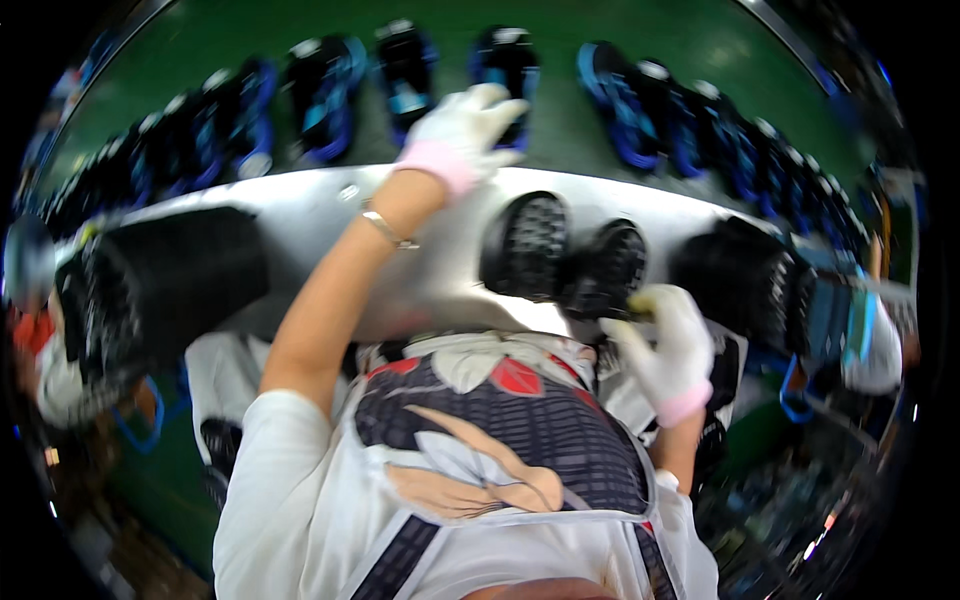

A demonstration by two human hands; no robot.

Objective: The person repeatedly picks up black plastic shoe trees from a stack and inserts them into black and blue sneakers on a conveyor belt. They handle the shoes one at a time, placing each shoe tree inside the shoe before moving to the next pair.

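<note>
My left hand (462, 135), in a white glove with a pink cuff, reaches to the far side of the metal ledge. Its fingers are spread over the near end of a black and blue shoe (506, 65), partly hiding it; contact cannot be made out. Two black soles with knobbly tread lie side by side on the ledge: a left sole (533, 243) and a right sole (610, 262). At the near end of the right sole, my gloved right hand (665, 345) has its thumb and fingertips closed on the edge.
The bare metal ledge (420, 280) spans my front. Stacked black soles stand at its left (185, 275) and right (735, 275) ends. Beyond, a row of black and blue shoes (325, 95) curves across a green surface (590, 20). Other people's gloved hands show at both sides.
</note>
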